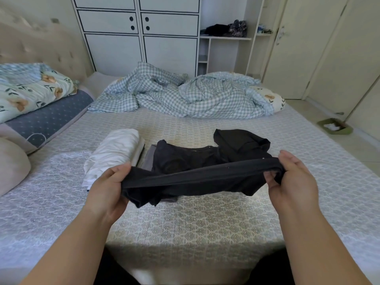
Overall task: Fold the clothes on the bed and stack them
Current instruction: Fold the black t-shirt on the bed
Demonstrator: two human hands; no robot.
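Both hands were raised over the patterned grey bed cover (205, 223). Left hand (107, 186) at 9 o'clock and right hand (292, 177) at 3 o'clock each pinched an end of a black knit garment (195, 177), stretched taut between them. Folded white cloth bundle (113, 155) lay at 10 o'clock; more black clothing (240, 145) at 12.

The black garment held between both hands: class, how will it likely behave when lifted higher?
Probably floppy: the black garment sags between the left hand and right hand. Likely light, since fingertip pinches hold it. Its bunched lower edge should drape.
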